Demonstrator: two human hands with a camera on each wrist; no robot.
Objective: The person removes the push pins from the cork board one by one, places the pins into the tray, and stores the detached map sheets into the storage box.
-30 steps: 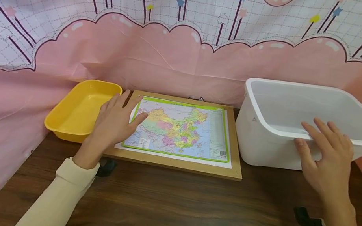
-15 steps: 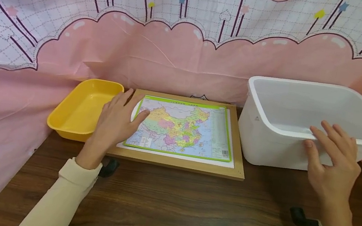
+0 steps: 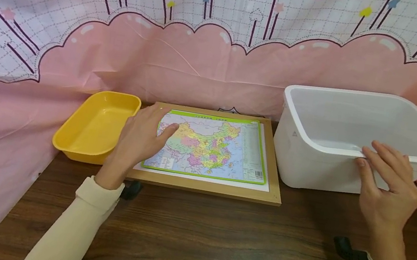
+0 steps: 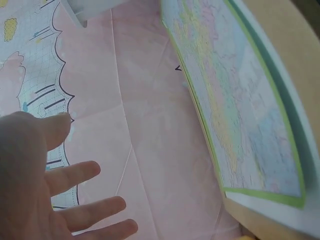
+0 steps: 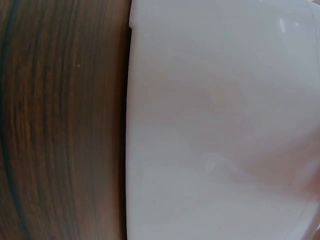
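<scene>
A colourful map puzzle [image 3: 211,146] with a green border lies on a wooden board [image 3: 219,188]. My left hand [image 3: 141,137] rests flat on the puzzle's left edge with straight fingers, its thumb lying on the map. In the left wrist view the left hand's spread fingers [image 4: 75,200] hover beside the map puzzle [image 4: 235,100]. My right hand [image 3: 387,183] touches the near rim of the white plastic bin [image 3: 310,165]. Its fingers lie over the rim and the thumb is against the front wall. The right wrist view shows only the bin wall [image 5: 215,125] and the table [image 5: 60,125].
A yellow tray [image 3: 79,136] with nothing in it sits left of the board. A pink patterned cloth [image 3: 211,66] hangs behind and drapes down the left side. Dark wooden table [image 3: 214,241] stretches in front of the board. The bin's inside shows nothing.
My left hand has slid a little to the right, further onto the map. My right hand has shifted right along the bin and settled on its rim.
</scene>
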